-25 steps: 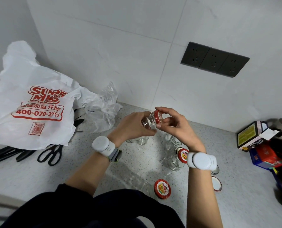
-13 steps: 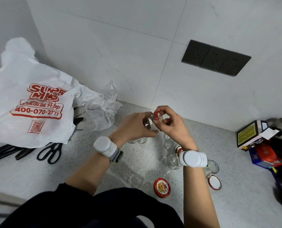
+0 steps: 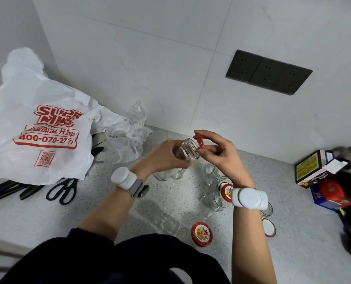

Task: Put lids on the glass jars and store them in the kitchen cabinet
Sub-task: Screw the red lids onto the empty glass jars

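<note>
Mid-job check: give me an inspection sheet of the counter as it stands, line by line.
Surface: speckled grey countertop, set in a wall corner.
Job's things: glass jar held tilted in the air, mouth open; red lid at its rim, not seated. On the counter: capped jar, uncapped jars, face-up lid, face-down lid.
Clutter: white shopping bag, clear plastic bag, black scissors, cardboard boxes at the right edge.
Grippers: left hand grips the glass jar; right hand pinches the red lid.
Cables: nothing seen.
Surroundings: white tiled wall with a dark triple socket panel.
</note>
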{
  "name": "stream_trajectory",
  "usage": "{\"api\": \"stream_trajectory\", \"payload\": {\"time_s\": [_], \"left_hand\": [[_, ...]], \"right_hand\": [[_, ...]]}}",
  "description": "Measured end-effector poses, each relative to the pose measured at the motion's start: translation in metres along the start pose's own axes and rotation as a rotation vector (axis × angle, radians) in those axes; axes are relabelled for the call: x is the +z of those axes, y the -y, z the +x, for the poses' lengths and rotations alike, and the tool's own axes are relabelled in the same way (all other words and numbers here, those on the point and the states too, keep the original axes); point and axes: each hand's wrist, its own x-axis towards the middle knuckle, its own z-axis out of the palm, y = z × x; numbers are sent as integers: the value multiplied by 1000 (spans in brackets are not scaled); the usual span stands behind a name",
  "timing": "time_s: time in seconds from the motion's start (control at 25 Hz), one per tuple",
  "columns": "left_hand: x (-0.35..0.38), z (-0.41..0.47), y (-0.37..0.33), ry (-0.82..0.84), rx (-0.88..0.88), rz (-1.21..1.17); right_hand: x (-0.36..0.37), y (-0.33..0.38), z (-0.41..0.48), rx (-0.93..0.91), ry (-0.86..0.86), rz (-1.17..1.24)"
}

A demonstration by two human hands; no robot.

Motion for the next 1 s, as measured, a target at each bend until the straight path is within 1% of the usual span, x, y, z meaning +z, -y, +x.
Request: {"api": "stream_trajectory", "payload": {"time_s": [0.08,0.2,0.44,0.72,0.88,1.0], "left_hand": [[-1,0,-1,-5,3,69],[0,-1,-3,-11,12,121],[0,1,-4,-23,26,171],[1,3,-2,-19,33,218],[1,1,2,-13,53,351],[2,0,1,-25,53,379]], "right_hand": [[-4,3,0,30,9,-18],[-2,1,0,50,96,-78],[-5,7,1,65,139,-29],[-4,6,3,81,110,-101],[1,-5,2,110,117,-143],[1,-10,2,127,103,-128]]}}
